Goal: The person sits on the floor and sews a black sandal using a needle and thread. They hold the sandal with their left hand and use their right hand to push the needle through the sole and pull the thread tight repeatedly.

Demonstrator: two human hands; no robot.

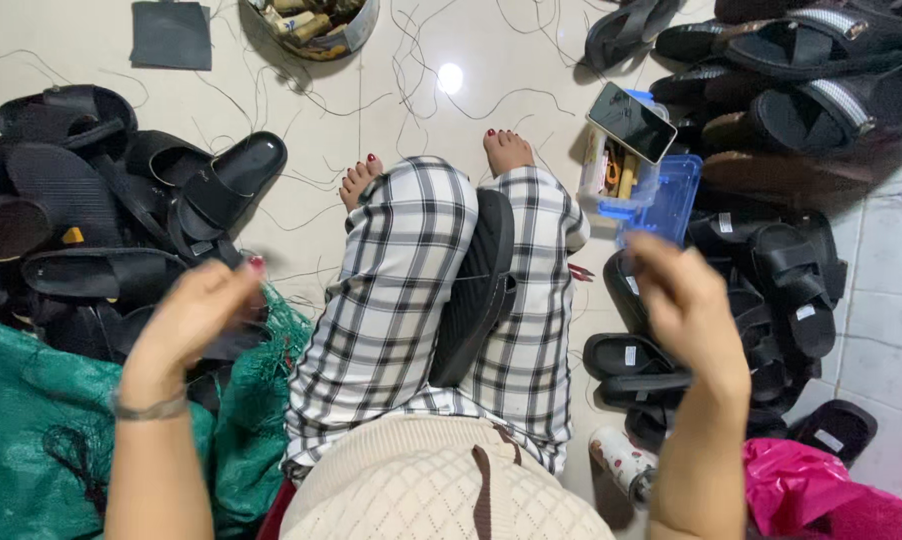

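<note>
A black sandal (pixel 476 290) stands on edge, wedged between my knees in checked trousers. My left hand (pixel 196 315) is raised at the left, fingers pinched together, apparently on a thin thread that is too fine to make out. At the right my right hand (pixel 686 300) is raised too, blurred, with its fingers curled. Neither hand touches the sandal; both hover to either side of it, above my lap.
Piles of black sandals lie at the left (pixel 91 210) and right (pixel 771 280). A blue-and-white box (pixel 636 185) with a phone (pixel 631 122) on it sits right of my feet. Green mesh sack (pixel 31 420), pink bag (pixel 821 490), a bowl (pixel 316 25), loose threads on the tile floor.
</note>
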